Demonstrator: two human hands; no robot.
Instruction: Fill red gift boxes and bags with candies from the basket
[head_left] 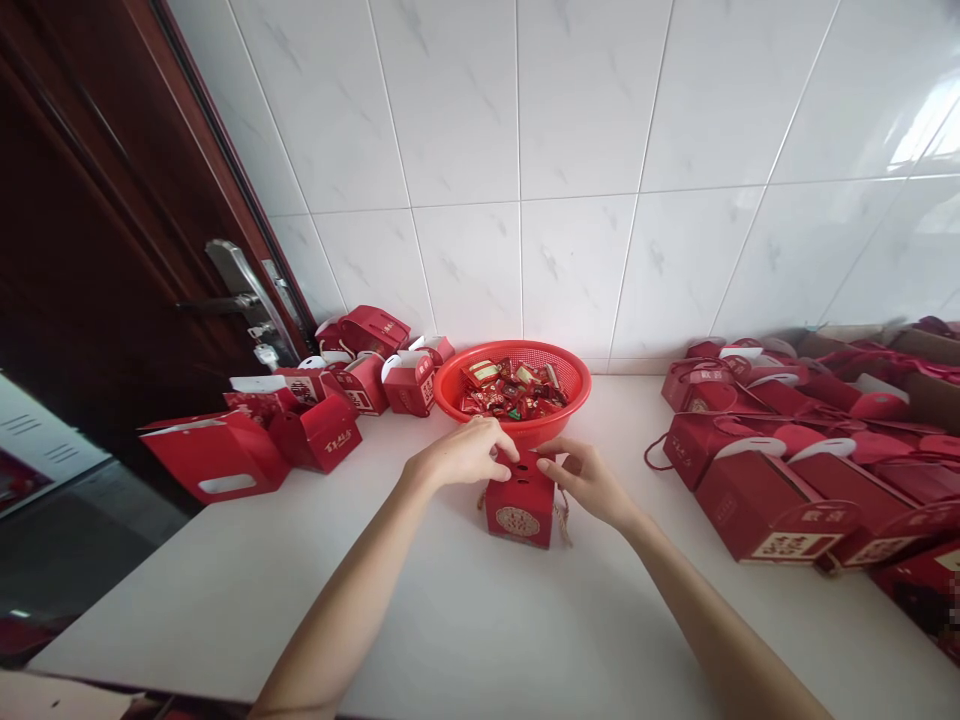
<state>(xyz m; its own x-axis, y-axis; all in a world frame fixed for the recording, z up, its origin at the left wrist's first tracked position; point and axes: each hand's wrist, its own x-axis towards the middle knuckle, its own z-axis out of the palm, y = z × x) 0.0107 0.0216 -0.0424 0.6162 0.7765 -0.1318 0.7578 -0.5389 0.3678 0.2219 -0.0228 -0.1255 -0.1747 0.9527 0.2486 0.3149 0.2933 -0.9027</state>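
A small red gift box with a round gold emblem on its front stands upright on the white table. Thin cords hang down at its left and right sides. My left hand grips the top of this box from the left, its fingers curled over the edge. From the right, my right hand pinches the same top near two dark slots, thumb against the front edge. Just behind the box sits a red plastic basket filled with red-wrapped candies.
Several red boxes, some with raised flaps, stand at the left near a dark door. Many more red boxes crowd the right side of the white table. A tiled wall rises behind.
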